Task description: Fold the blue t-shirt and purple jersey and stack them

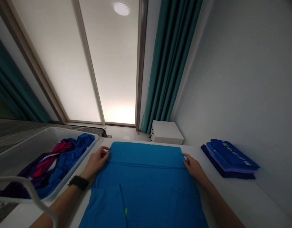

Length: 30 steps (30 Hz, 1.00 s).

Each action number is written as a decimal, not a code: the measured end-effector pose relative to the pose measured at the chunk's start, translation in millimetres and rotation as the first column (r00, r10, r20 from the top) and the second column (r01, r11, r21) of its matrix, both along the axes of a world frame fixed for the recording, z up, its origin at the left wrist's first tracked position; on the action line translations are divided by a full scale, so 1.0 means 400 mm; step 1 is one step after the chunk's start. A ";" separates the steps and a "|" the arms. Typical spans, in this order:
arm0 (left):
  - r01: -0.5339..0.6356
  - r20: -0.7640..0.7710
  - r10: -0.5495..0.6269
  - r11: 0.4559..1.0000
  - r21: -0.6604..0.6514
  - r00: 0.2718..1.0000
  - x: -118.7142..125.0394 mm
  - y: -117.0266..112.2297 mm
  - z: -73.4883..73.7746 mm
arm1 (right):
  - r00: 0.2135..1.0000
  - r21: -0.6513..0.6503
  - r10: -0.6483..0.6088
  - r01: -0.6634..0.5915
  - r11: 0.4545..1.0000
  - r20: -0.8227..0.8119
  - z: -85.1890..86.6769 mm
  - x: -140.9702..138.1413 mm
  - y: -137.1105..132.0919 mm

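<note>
A bright blue shirt (146, 186) lies spread on the white table, its far end folded over in a straight band and a sleeve-like flap turned in at the lower left. At the left end of that band, my left hand (98, 160) pinches the cloth edge between curled fingers. My right hand (193, 168) grips the opposite edge at about the same height, thumb and fingers together on the fabric. A small yellow-green mark shows near the flap. The shirt's near end runs out of the picture.
On the left stands a white laundry basket (74, 169) with crumpled blue, purple and red clothes (62, 158), its handle (33, 190) crossing in front of my left forearm. A stack of folded clothes (231, 160) sits on the white table (240, 198) by the right wall. A white cabinet (168, 131) stands beyond.
</note>
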<state>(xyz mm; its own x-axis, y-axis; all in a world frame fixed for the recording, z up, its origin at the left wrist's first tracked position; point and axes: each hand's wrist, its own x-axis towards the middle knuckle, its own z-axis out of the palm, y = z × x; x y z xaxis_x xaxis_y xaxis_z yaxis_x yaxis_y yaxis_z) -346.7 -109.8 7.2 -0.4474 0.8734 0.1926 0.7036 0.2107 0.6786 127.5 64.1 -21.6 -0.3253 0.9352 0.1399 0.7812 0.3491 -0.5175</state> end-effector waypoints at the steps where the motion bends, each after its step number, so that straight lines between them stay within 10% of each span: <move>1: -0.001 -0.009 0.001 1.000 -0.002 1.000 0.001 0.000 0.000 | 1.000 0.004 0.001 -0.001 1.000 -0.007 -0.001 0.000 0.000; 21: 0.036 -0.166 -0.050 0.996 -0.087 0.985 0.005 -0.005 0.012 | 1.000 0.098 0.015 -0.016 0.995 0.015 -0.008 -0.001 -0.005; 26: 0.053 -0.120 -0.057 0.998 -0.040 0.991 0.008 -0.008 0.013 | 0.998 0.217 -0.047 0.037 0.975 0.039 0.046 -0.054 -0.033; 30: 0.059 -0.069 -0.060 0.998 -0.018 0.996 0.008 -0.012 0.012 | 0.971 0.148 0.236 -0.240 0.960 0.047 0.117 -0.201 -0.090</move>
<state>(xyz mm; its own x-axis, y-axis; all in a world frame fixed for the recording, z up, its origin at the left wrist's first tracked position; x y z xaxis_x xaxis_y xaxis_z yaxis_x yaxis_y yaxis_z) -343.6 -114.6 12.2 -0.3804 0.9014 0.2070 0.7607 0.1776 0.6243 47.3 28.0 25.1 -0.5415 0.7991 0.2611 0.6798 0.5989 -0.4232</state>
